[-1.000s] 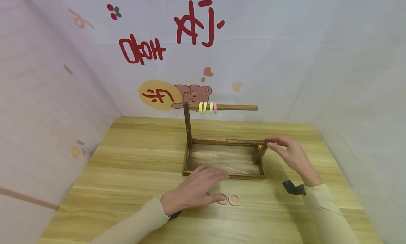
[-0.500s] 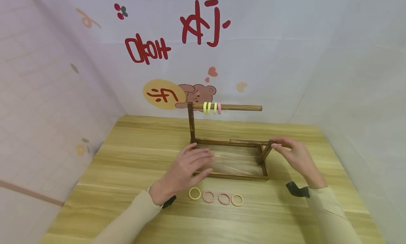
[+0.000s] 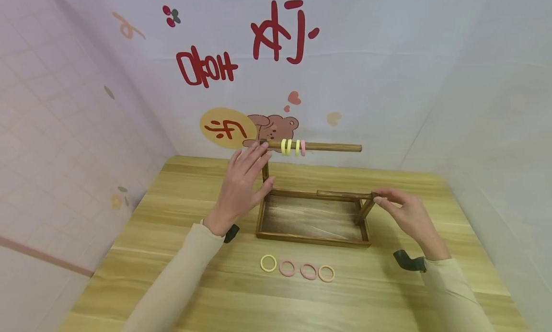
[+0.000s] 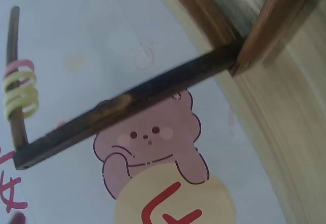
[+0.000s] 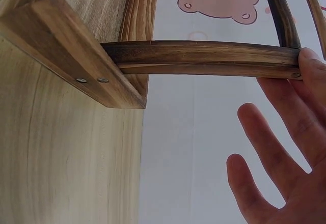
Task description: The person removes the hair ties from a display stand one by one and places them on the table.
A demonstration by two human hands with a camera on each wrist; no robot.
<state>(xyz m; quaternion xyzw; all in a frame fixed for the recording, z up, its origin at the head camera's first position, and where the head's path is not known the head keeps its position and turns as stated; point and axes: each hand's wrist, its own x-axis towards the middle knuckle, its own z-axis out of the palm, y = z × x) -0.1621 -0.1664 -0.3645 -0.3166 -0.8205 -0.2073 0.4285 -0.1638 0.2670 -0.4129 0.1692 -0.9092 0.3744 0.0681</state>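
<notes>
A brown wooden rack [image 3: 312, 241] stands on the table, with a tray base and two posts that each carry a horizontal rod. Three yellow rings [image 3: 283, 148] and one pink ring [image 3: 303, 148] hang on the upper rod [image 3: 334, 147]. My left hand [image 3: 237, 188] is at the top of the taller post [image 4: 127, 101], fingers extended; contact with the wood cannot be made out. My right hand [image 3: 409, 217] pinches the top of the shorter post [image 5: 204, 59] between thumb and fingers, its other fingers spread.
In front of the rack, a yellow ring [image 3: 261, 265], two pink rings [image 3: 280, 269] and an orange ring [image 3: 333, 274] lie in a row on the wooden table [image 3: 207, 284]. A printed white cloth [image 3: 366, 83] hangs behind, with more cloth at both sides.
My left hand has moved from over the rings on the table, past the tray, up to the taller post's top. The right hand keeps its grip, and the view has shifted slightly.
</notes>
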